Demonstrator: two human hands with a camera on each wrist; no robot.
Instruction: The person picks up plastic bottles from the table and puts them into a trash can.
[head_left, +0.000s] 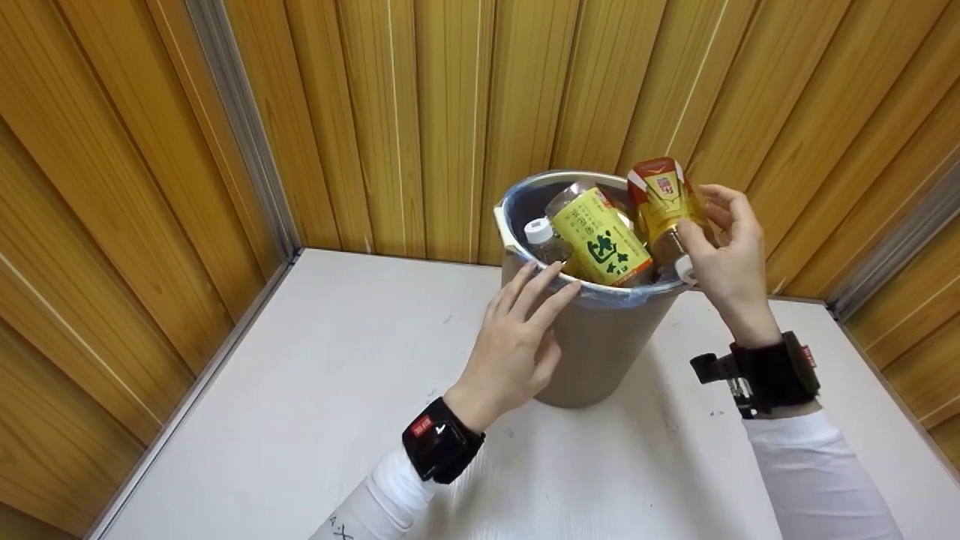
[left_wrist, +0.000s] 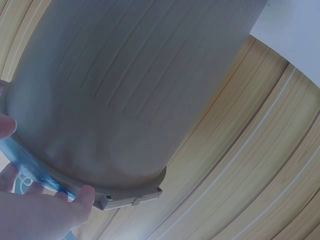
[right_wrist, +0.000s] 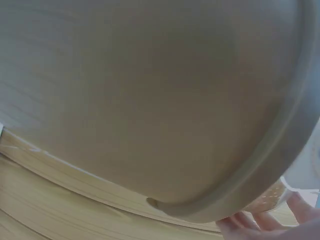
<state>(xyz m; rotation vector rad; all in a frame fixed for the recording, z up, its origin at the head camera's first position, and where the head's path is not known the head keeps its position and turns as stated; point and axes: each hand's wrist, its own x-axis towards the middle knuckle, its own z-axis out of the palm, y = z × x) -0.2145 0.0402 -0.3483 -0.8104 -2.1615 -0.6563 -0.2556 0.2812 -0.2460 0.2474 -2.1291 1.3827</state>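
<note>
A tall grey-brown trash bin [head_left: 592, 352] with a bluish liner [head_left: 626, 296] over its rim holds several plastic bottles. My left hand [head_left: 514, 345] rests its extended fingertips on the near left rim. At the right side of the opening, my right hand [head_left: 731, 251] holds a drink bottle [head_left: 667, 195] with a red and yellow label, thumb in front and fingers behind. That bottle is tilted, and a white cap [head_left: 685, 268] shows below it. Beside it in the bin lies a bottle with a yellow-green label [head_left: 604, 236]. A smaller white-capped bottle [head_left: 538, 231] stands at its left.
The bin stands on a white tabletop [head_left: 360, 337]. Wood-patterned panels [head_left: 450, 112] rise close behind it, with more at both sides. Grey metal strips [head_left: 240, 120] run along the panel corners. The bin's outer wall [right_wrist: 150, 100] fills most of the right wrist view.
</note>
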